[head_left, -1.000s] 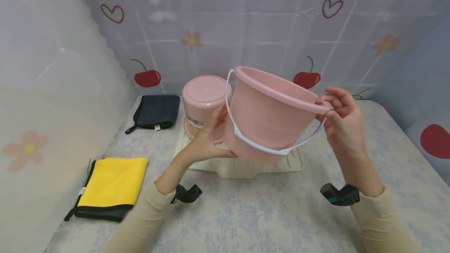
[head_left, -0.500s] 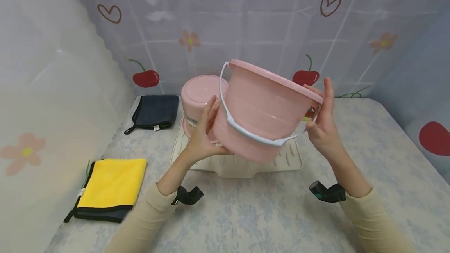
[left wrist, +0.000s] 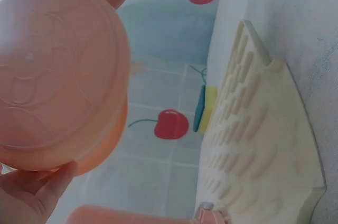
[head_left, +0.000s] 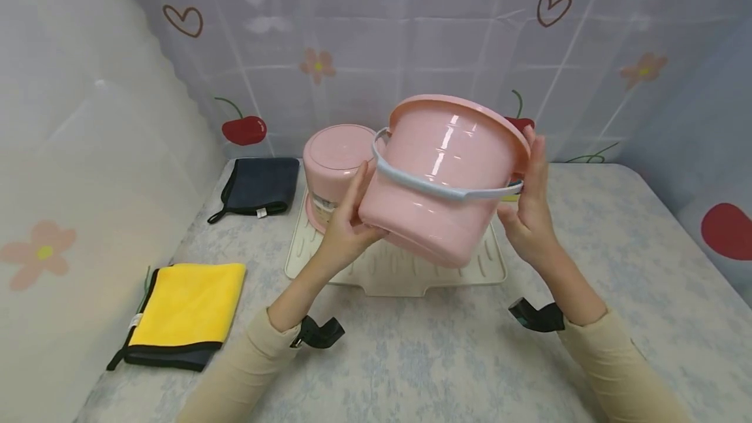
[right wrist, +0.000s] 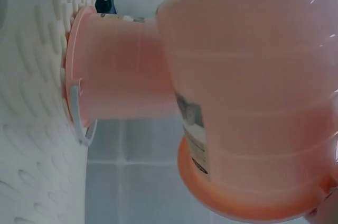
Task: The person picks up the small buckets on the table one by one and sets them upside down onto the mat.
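A pink bucket (head_left: 440, 175) with a pale blue-grey handle (head_left: 423, 183) is held tilted above the cream drying mat (head_left: 393, 282), its rim toward the upper right. My left hand (head_left: 343, 234) grips its lower left side, thumb at the base edge; the left wrist view faces the bucket's round bottom (left wrist: 58, 71). Against the right side near the rim, my right hand (head_left: 531, 214) rests with fairly straight fingers, thumb apart. Behind, a second pink bucket (head_left: 335, 165) stands upside down on the mat. A label (right wrist: 193, 131) shows on the held bucket in the right wrist view.
On the left lie a folded yellow cloth (head_left: 190, 305) with black edging and a folded dark cloth (head_left: 264, 185). A yellow and teal sponge (left wrist: 206, 109) stands beyond the mat, mostly hidden in the head view. A patterned curtain (head_left: 405, 38) hangs behind the table.
The bucket has turned and its base has swung toward me; the handle has shifted up across its side. My right hand has moved left, its fingers going from curled at the rim to straighter.
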A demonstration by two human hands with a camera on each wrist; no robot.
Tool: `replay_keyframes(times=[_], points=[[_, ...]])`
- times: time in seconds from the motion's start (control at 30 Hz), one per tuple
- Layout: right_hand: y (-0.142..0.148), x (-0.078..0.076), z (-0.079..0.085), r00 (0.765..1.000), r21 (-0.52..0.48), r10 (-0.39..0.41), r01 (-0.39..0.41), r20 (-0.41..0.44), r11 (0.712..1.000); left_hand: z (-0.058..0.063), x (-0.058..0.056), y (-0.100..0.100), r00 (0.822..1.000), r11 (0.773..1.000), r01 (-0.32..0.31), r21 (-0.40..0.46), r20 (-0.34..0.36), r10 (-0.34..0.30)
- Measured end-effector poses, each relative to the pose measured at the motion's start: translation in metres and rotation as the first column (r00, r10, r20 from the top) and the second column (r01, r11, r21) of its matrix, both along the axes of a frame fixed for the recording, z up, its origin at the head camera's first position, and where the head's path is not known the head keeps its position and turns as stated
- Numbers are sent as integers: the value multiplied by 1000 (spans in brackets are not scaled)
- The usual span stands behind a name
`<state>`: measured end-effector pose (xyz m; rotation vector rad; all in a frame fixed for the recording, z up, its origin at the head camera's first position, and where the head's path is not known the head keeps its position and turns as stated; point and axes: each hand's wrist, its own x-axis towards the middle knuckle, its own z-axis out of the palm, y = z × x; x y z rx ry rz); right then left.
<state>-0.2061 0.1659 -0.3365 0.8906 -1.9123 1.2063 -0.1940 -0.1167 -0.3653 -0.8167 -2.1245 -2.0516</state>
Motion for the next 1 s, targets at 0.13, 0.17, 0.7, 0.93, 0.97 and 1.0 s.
replay_keyframes(times=[0.13, 0.17, 0.7, 0.93, 0.97, 1.0], points=[[-5, -1, 0, 987, 13, 25, -23, -157, 1000, 1, 1, 2, 999, 999, -42, 31, 27, 41], [-6, -1, 0, 982, 23, 26, -22, -185, 1000, 1, 2, 2, 998, 998, -60, 26, 25, 60], [2, -10, -10, 996, -67, -8, 13, 88, 998, -2, 3, 6, 999, 997, -28, -78, -42, 25], [6, -21, -22, 981, -20, 102, -100, 167, 995, -14, 0, 13, 991, 991, -111, -70, -86, 105], [7, -22, -23, 974, -20, 133, -131, 184, 991, -15, 0, 15, 990, 991, -117, -69, -81, 112], [9, -24, -24, 966, -16, 158, -158, 205, 987, -16, 0, 16, 991, 991, -119, -62, -75, 114]])
